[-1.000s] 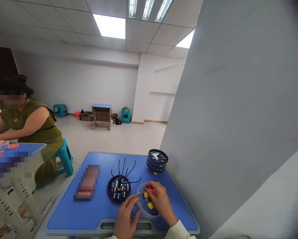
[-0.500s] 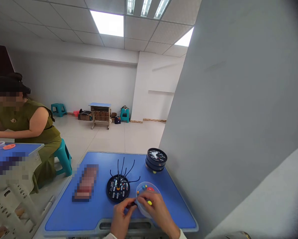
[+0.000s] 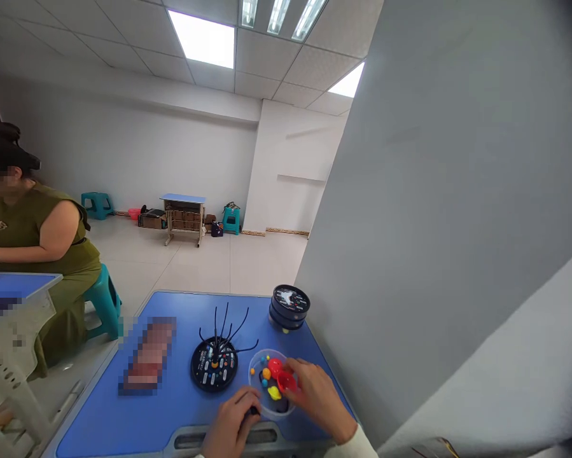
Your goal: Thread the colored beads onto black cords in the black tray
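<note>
My right hand [image 3: 318, 395] pinches a red hollow half-ball [image 3: 287, 381] at the right side of a clear round dish [image 3: 270, 412]. In the dish lie another red piece [image 3: 275, 366], a yellow ringed ball [image 3: 274, 393], an orange ball [image 3: 266, 373] and several small blue and orange balls. My left hand [image 3: 233, 420] is closed on a small black piece [image 3: 254, 410] by the dish's lower left edge; most of that piece is hidden. Left of the dish sits a round black printed base [image 3: 202, 372] with several thin, curved black rods rising from its middle.
A stack of round black printed discs [image 3: 289, 308] stands at the desk's back right corner, beside a grey wall [image 3: 410, 222]. A blurred reddish rectangle [image 3: 149, 356] lies on the left of the blue desk [image 3: 181, 410]. Another person [image 3: 51, 242] sits at a desk farther left.
My right hand has moved away from my left and now grips the red half-ball. The left hand stays closed by the dish. The camera view has turned slightly right.
</note>
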The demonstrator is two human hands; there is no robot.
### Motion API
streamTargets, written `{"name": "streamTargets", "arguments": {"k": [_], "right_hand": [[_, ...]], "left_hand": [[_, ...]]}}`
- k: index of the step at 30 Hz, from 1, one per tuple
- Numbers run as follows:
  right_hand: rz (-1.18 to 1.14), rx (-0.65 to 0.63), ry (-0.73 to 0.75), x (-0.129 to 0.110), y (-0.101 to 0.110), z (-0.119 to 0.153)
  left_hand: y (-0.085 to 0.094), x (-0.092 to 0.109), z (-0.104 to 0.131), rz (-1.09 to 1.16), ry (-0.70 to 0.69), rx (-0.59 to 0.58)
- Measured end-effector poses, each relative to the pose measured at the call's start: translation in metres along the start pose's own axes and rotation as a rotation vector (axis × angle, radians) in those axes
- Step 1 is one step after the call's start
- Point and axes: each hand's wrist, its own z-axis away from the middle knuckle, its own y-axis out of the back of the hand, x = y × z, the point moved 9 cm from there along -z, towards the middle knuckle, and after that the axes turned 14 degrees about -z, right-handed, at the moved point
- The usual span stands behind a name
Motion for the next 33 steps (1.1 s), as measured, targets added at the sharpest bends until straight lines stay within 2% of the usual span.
{"name": "streamTargets", "arguments": {"k": [5, 8, 11, 15, 21, 23, 29, 33], "right_hand": [[-0.304, 0.104, 0.005, -0.006, 0.013, -0.011], [-0.484, 0.062, 0.063, -0.013, 0.009, -0.014], [-0.539, 0.022, 0.093, -0.014, 0.004, -0.015], [-0.406, 0.068, 0.1, -0.004, 0.005, -0.014], [0.082, 0.092, 0.016, 0.007, 0.007, -0.015], [0.176, 0.083, 0.003, 0.005, 0.006, -0.018], [0.216, -0.002, 0.036, -0.004, -0.014, -0.026], [0.205, -0.013, 0.034, -0.004, -0.025, -0.026]], "left_hand": [[-0.002, 0.0, -0.001, 0.014, -0.023, -0.041], [-0.002, 0.001, -0.001, 0.03, -0.033, -0.046], [-0.004, 0.0, -0.001, 0.033, -0.028, -0.059], [-0.005, 0.0, -0.002, 0.029, -0.049, -0.058], [-0.01, -0.004, -0.002, 0.051, -0.047, -0.079], [-0.012, -0.006, -0.002, 0.055, -0.047, -0.102], [-0.012, -0.001, -0.002, 0.093, -0.073, -0.133], [-0.003, -0.012, -0.001, 0.168, 0.013, -0.032]]}}
